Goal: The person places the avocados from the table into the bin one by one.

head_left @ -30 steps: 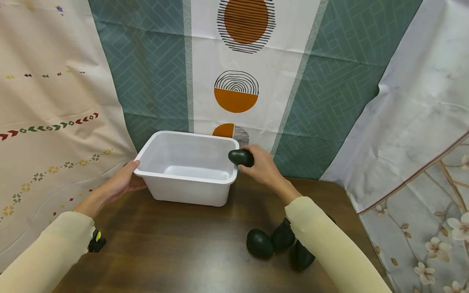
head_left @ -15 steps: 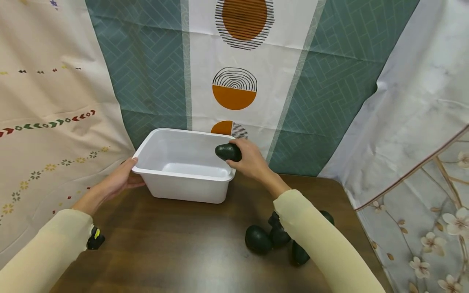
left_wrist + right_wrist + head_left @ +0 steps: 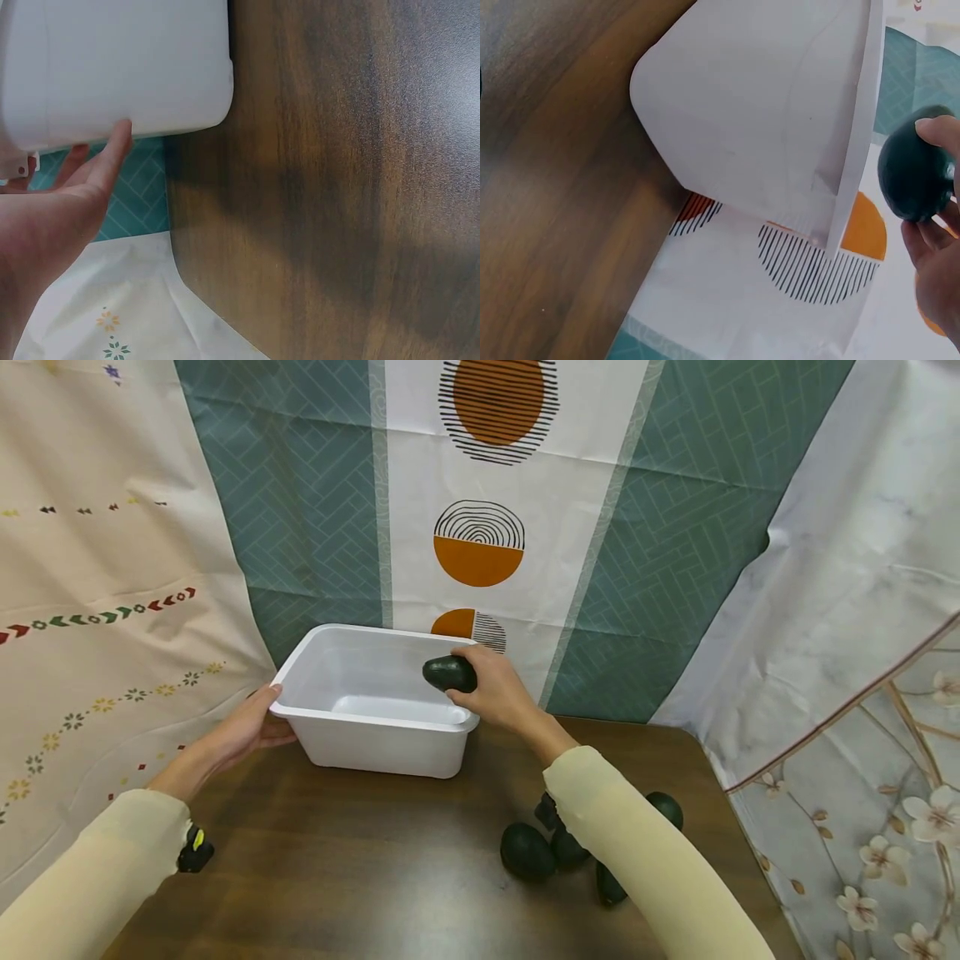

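Observation:
My right hand (image 3: 497, 689) holds a dark green avocado (image 3: 448, 674) above the right end of a white plastic tub (image 3: 375, 747). In the right wrist view the avocado (image 3: 911, 169) sits between thumb and fingers, past the tub's rim. My left hand (image 3: 243, 727) grips the tub's left end, its thumb at the rim. Fingers (image 3: 112, 154) press against the tub's outer side in the left wrist view. The visible part of the tub's inside shows bare white plastic; the right arm hides part of the table.
Several more avocados (image 3: 527, 852) lie on the brown wooden table (image 3: 360, 868) at the right, partly hidden by my right sleeve. Behind the tub hangs a patterned curtain (image 3: 315, 510). Other printed cloths border the left and right sides.
My right hand has carried the avocado leftward, from beside the tub's right rim to over its opening. The left hand keeps its hold on the tub.

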Available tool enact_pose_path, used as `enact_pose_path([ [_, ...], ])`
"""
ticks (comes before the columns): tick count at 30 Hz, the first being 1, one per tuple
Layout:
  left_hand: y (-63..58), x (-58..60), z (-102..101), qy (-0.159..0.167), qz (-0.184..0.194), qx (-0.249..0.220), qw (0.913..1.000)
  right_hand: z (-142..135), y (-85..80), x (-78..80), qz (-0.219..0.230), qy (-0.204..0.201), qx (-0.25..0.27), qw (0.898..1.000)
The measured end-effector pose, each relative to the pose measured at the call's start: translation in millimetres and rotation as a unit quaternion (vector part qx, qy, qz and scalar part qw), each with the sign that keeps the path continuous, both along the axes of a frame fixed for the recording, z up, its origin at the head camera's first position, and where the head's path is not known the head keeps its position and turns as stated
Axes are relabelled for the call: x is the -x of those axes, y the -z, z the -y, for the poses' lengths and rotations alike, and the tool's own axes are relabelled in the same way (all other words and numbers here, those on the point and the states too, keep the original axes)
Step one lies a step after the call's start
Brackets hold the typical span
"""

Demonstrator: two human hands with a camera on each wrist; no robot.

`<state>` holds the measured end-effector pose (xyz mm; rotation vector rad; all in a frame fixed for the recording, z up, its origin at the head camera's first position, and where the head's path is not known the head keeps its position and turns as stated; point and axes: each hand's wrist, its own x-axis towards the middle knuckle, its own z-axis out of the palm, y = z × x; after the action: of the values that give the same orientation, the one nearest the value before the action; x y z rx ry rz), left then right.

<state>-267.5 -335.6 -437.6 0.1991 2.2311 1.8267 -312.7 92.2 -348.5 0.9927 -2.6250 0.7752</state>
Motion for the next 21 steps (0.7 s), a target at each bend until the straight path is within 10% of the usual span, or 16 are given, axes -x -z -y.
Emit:
enact_pose_path([
  [21, -1.0, -0.4, -0.6, -0.004, 0.002, -0.002, 1.0000, 13.4, -1.7, -4.7, 0.052, 0.025, 0.062, 0.996],
])
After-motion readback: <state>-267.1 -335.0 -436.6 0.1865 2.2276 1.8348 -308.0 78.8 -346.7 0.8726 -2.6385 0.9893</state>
